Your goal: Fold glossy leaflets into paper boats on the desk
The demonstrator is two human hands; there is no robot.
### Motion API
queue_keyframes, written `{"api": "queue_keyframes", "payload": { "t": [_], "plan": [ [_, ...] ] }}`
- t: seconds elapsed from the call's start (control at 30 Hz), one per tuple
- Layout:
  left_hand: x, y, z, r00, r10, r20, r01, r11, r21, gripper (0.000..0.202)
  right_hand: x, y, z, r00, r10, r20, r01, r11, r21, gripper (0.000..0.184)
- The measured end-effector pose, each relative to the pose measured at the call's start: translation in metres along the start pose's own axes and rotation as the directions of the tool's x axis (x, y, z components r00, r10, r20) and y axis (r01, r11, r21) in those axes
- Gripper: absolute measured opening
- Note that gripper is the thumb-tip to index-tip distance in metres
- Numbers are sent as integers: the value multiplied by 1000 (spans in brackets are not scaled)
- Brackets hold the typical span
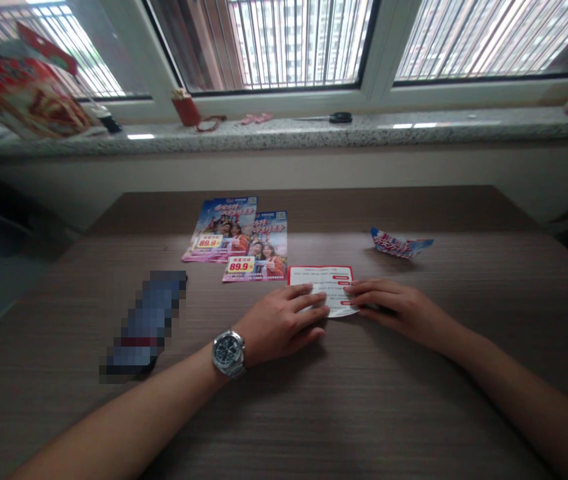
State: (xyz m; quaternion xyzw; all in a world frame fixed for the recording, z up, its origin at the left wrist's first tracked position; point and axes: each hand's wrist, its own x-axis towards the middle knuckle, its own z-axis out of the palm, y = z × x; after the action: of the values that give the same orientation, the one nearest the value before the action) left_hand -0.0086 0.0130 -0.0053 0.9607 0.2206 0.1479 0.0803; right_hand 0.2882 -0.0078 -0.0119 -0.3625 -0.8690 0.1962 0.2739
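A folded white leaflet with a red border (322, 281) lies on the brown wooden table (344, 407). My left hand (282, 323), with a metal watch on the wrist, lies flat on its near left part, fingers stretched out. My right hand (395, 308) presses flat on its right edge, fingers together and extended. Neither hand grips anything.
Two colourful flyers (238, 236) lie overlapping beyond the leaflet. A folded paper boat (400, 244) sits to the right. A blurred-out object (144, 324) lies left of my left arm. The stone windowsill (284, 133) holds a red cup (186, 108), scissors (335, 118) and bags (24, 93).
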Motion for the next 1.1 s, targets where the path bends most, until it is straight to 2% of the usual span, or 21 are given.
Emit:
{"api": "queue_keyframes", "payload": {
  "t": [0.1, 0.27, 0.4, 0.67, 1.1],
  "plan": [
    [0, 0, -1, 1000, 9, 22, -9, 1000, -11, 38, -1, 2, -3, 1000, 11, 21, -11, 1000, 3, 18],
    [1, 1, 0, 997, 46, 57, -44, 999, -26, 43, 1, 0, -4, 999, 29, -20, -29, 1000, -1, 19],
    [1, 3, 1, 997, 56, 59, -54, 998, -34, 44, 4, -2, 1, 996, 65, -66, -66, 997, -24, 22],
    [3, 4, 0, 997, 41, 61, -38, 998, -47, 40, 16, -5, 11, 991, 105, -81, -106, 994, -7, 24],
    [5, 7, -4, 999, 25, 33, -22, 997, -73, 37, 36, -3, 16, 980, 196, -44, -198, 980, -36, 10]
  ]
}}
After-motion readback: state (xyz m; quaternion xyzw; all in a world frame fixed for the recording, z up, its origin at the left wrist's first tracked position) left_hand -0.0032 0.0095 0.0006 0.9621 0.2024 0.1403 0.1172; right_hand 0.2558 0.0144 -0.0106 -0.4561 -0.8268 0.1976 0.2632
